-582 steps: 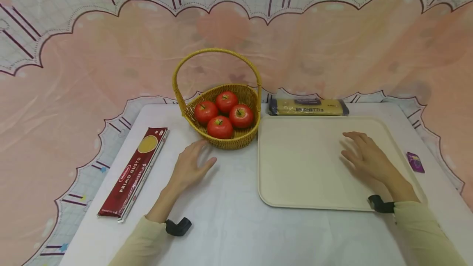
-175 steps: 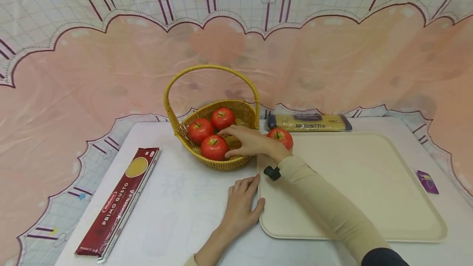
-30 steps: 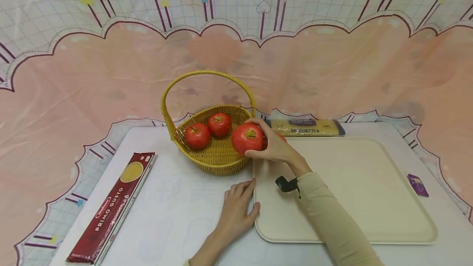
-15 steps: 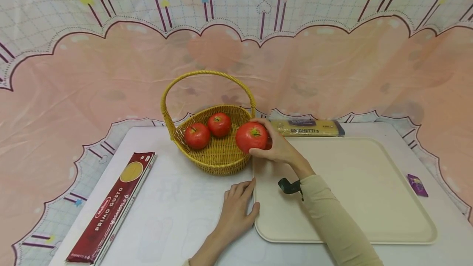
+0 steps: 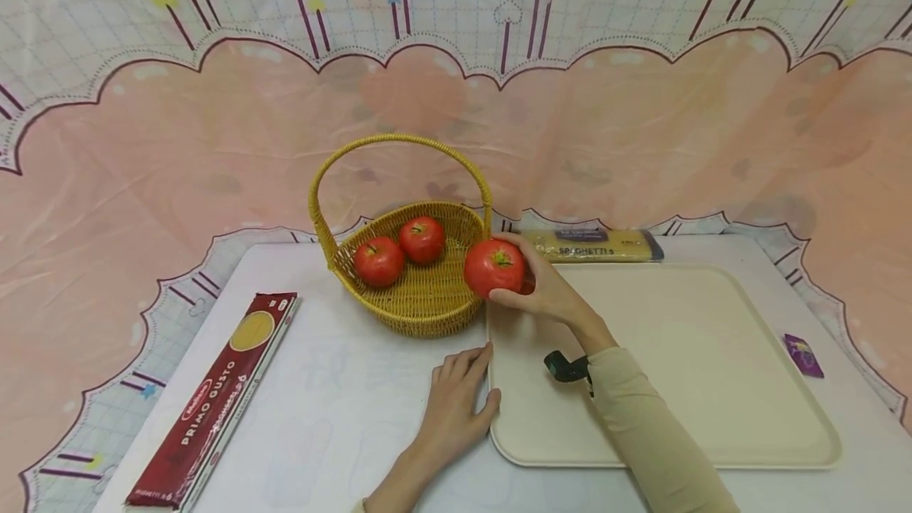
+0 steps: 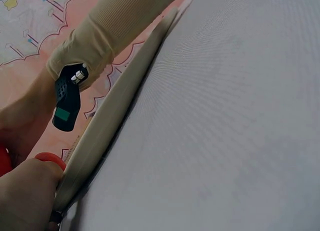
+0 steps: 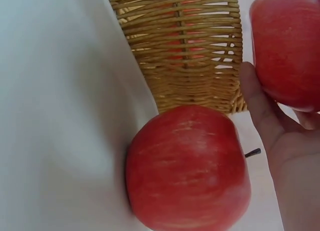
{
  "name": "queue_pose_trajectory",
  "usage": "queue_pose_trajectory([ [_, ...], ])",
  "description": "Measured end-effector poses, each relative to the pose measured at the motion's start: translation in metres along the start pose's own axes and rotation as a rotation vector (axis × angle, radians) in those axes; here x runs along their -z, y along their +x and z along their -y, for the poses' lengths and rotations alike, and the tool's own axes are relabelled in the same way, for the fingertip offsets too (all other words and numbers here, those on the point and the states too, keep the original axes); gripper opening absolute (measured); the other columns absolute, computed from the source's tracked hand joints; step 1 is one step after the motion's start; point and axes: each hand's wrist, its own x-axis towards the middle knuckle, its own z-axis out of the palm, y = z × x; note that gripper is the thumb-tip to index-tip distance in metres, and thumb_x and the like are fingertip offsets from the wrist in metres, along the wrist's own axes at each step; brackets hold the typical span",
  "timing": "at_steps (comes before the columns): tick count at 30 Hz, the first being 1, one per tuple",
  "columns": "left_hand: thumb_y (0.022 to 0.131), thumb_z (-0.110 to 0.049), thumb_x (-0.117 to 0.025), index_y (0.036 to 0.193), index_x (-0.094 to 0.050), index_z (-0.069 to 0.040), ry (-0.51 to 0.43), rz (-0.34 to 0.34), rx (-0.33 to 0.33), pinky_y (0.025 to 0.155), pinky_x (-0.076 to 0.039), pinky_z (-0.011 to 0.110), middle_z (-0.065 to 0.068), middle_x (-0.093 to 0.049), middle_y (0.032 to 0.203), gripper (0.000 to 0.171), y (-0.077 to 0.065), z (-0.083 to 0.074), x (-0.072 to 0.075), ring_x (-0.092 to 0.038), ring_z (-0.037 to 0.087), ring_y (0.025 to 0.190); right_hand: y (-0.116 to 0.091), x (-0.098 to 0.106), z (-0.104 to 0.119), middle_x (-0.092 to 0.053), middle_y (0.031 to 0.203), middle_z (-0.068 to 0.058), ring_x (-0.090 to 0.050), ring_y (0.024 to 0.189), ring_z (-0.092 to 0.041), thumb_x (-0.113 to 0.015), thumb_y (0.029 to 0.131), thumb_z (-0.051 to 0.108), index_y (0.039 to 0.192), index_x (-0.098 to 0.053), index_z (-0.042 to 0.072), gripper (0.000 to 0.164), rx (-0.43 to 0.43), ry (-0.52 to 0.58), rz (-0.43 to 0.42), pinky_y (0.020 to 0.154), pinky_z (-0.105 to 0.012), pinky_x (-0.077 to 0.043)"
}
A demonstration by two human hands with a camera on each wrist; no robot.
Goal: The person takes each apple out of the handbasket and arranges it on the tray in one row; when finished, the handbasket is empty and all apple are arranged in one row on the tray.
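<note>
Held apple (image 5: 490, 269), shifted rightward, is round, glossy red.

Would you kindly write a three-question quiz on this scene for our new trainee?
1. How many round red apples lie inside the yellow wicker basket?
2. True or false: the right hand holds another round red apple.
3. Which item lies along the far edge of the cream rectangular tray?
A) long red spaghetti packet
B) long yellow spaghetti packet
C) small purple packet

Key: 1. Two. 2. True. 3. B.
</note>
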Motion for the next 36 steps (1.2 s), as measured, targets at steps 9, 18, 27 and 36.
queue_pose_trajectory([
  [9,0.083,-0.026,-0.064,0.136,-0.051,-0.013,-0.017,-0.035,-0.023,0.089,-0.039,0.035,0.002,-0.055,0.130,0.056,0.001,0.001,-0.003,-0.048,0.018,0.116,-0.013,0.003,0.006,-0.041,0.140,-0.007,-0.050,0.122,-0.029,-0.073,0.080,0.016,0.143,-0.031,0.028,0.076,-0.051,0.048,-0.011,0.096,-0.047,-0.049],
  [18,0.081,-0.025,-0.066,0.121,-0.060,-0.024,-0.063,0.014,-0.062,0.098,-0.045,0.040,0.001,-0.041,0.146,0.040,-0.002,0.002,-0.001,-0.048,0.020,0.127,-0.017,0.009,0.008,-0.040,0.140,-0.008,-0.049,0.122,-0.031,-0.073,0.080,0.016,0.143,-0.032,0.020,0.075,-0.026,0.041,-0.024,0.098,-0.049,-0.047],
  [27,0.082,-0.026,-0.063,0.115,-0.062,-0.026,-0.058,0.115,-0.166,0.110,-0.034,0.045,-0.004,-0.052,0.136,0.033,-0.001,0.002,0.000,-0.040,0.023,0.134,-0.026,0.017,0.025,-0.040,0.141,-0.011,-0.048,0.124,-0.034,-0.071,0.080,0.011,0.143,-0.033,0.019,0.074,-0.026,0.009,-0.068,0.101,-0.053,-0.043],
  [36,0.082,-0.027,-0.063,0.116,-0.061,-0.027,-0.036,0.122,-0.163,0.110,-0.033,0.045,-0.004,-0.052,0.135,0.034,-0.001,0.002,0.000,-0.039,0.023,0.135,-0.028,0.022,0.023,-0.039,0.143,-0.012,-0.046,0.127,-0.034,-0.070,0.081,0.012,0.143,-0.032,0.015,0.073,-0.014,0.006,-0.113,0.103,-0.056,-0.040],
])
